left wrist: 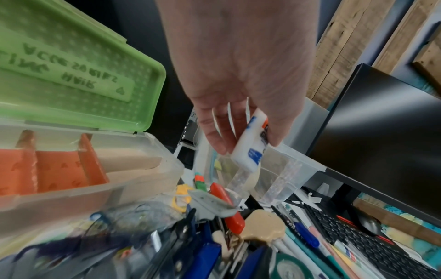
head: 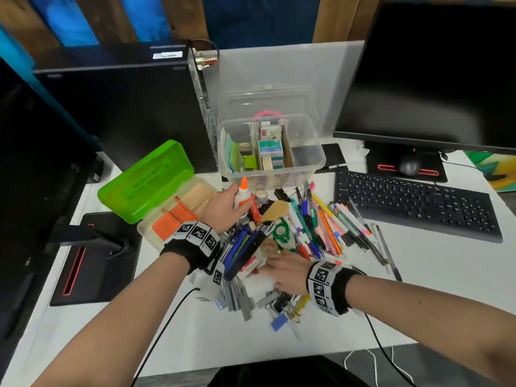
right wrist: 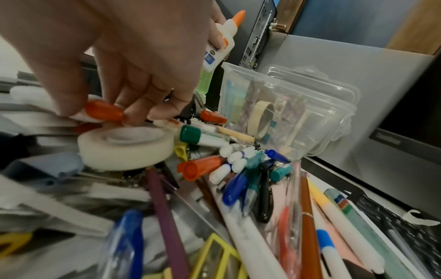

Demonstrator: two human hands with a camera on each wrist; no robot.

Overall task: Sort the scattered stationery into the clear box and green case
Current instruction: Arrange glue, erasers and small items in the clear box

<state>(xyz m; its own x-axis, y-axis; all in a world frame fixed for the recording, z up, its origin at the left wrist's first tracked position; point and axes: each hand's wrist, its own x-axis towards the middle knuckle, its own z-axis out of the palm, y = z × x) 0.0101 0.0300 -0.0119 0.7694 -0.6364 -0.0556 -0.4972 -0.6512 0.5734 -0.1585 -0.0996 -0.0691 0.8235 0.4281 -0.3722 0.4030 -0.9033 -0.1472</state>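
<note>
Head view has the left hand (head: 222, 203) wrapped around a white glue bottle (head: 242, 195), lifted just in front of the clear box (head: 307, 163), probably headed in there. Right hand (head: 284, 270) rests on the stationery pile (head: 301, 233), fingertips pinching something small beside a tape roll (right wrist: 126, 147). Green case (head: 145, 177) sits open; lid writing looks like "HAIR ACCESSORIES", mirrored.

The left hand (head: 223, 205) reaches toward twelve o'clock, its fingers (left wrist: 216, 132) curled around a glue bottle (head: 242, 195). The right hand (head: 283, 270) angles toward ten o'clock, palm down, fingers (right wrist: 140, 105) bent, tips pressing downward.
</note>
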